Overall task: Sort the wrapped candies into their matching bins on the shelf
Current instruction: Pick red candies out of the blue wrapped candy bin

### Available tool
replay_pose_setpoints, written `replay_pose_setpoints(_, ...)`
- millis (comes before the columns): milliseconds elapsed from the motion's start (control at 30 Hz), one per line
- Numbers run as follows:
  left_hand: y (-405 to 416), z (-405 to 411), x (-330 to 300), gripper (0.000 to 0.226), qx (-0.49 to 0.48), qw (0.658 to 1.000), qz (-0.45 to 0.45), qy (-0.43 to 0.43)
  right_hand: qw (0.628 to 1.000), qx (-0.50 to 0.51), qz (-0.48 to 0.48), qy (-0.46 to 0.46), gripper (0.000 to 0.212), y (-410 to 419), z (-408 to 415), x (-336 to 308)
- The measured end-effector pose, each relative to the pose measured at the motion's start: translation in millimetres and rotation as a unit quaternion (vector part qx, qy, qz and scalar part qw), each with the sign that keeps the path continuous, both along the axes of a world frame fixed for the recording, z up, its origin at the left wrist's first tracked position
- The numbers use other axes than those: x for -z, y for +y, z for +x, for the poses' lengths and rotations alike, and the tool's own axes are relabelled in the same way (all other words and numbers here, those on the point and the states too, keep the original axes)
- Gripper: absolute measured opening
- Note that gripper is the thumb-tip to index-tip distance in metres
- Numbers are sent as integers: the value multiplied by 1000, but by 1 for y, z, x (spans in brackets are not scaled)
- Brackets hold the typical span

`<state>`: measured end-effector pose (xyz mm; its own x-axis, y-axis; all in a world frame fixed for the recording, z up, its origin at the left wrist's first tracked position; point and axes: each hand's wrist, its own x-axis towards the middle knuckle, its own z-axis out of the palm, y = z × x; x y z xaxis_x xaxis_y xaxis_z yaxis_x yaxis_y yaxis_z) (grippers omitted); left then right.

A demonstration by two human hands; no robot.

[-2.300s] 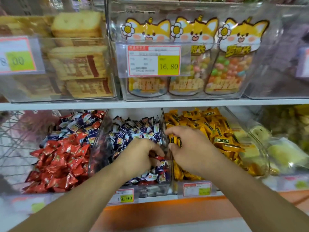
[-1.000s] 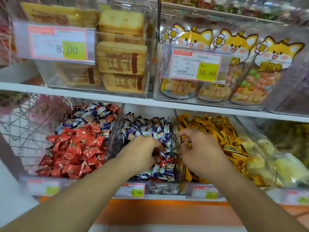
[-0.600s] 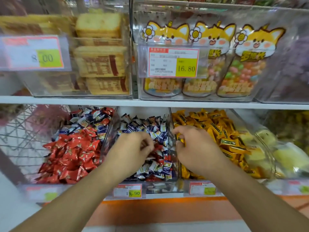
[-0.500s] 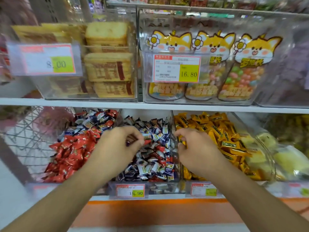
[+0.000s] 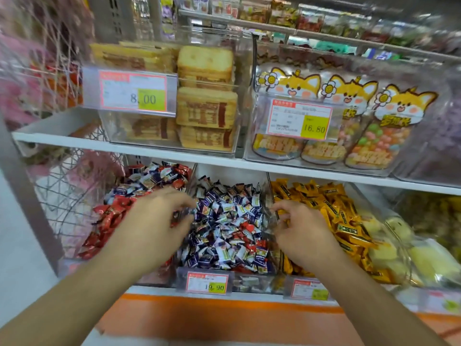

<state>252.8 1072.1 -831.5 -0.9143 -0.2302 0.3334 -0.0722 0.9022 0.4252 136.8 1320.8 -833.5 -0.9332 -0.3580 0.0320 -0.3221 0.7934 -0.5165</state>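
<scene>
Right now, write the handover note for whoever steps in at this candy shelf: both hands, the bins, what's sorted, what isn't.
Left hand: over the wall between the red-candy bin and the middle bin, fingers curled near a wrapper; motion blur hides whether it holds one.
Right hand: at the wall between the middle bin and the yellow-candy bin, fingers curled around what looks like a yellow wrapper.
Done: the yellow-candy bin looks uniform.
Left: red candies lie among the blue-and-white candies in the middle bin, and blue-and-white ones sit at the back of the red-candy bin. Swap them over.
</scene>
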Motion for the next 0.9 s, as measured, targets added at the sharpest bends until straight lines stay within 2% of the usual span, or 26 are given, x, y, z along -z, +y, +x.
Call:
replay_pose_setpoints(200, 62, -62, 26, 17, 138, 988, 30, -60, 999, -1, 5, 34, 32, -1, -10, 7)
replay_pose_setpoints(367, 84, -109, 59, 23, 176, 964, 61, -191, 999, -13, 4, 39, 33, 4, -16, 7)
replay_pose_setpoints(467, 88, -117, 68, 26, 183, 950, 83, -238, 999, -17, -12, 29, 32, 8, -19, 6)
replay_pose_setpoints(633, 87, -117, 68, 33, 187, 941, 78, -270, 999, -17, -41, 2, 34, 14, -21, 6)
replay_pose_setpoints(900, 93, -110, 65, 15, 181, 954, 69, -228, 999, -6, -49, 7, 38, 13, -20, 11)
